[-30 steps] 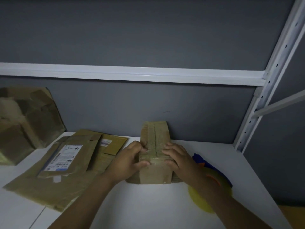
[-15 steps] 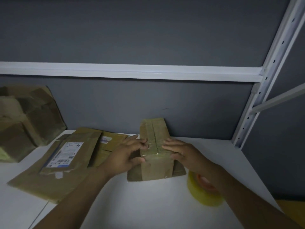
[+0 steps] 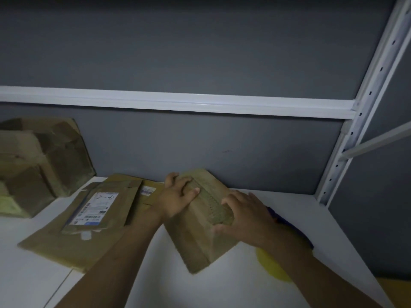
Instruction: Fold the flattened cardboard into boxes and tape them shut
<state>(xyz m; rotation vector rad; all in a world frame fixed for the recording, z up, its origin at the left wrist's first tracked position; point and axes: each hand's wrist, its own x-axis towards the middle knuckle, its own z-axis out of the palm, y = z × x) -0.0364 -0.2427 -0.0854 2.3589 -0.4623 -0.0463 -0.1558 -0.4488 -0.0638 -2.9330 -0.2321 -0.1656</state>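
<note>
A small brown cardboard box [image 3: 200,238] with a strip of tape along its top seam sits askew on the white shelf [image 3: 222,290], blurred by motion. My left hand [image 3: 178,196] grips its far left end, thumb lying on the taped top. Holding the near right corner is my right hand [image 3: 246,216], fingers over the top and thumb on the side face. A yellow tape roll [image 3: 273,267] lies to the right, partly hidden under my right forearm. Flattened cardboard [image 3: 66,245] lies to the left, with a labelled piece [image 3: 100,210] on top.
Several folded boxes [image 3: 33,165] are stacked at the far left against the grey back wall. A blue object [image 3: 274,215] peeks out behind my right hand. A white shelf upright [image 3: 355,130] and a cross beam [image 3: 178,102] frame the space.
The box has been turned, its near end swinging to the right and closer to me. My left hand slid to the far end and my right hand moved to the near corner.
</note>
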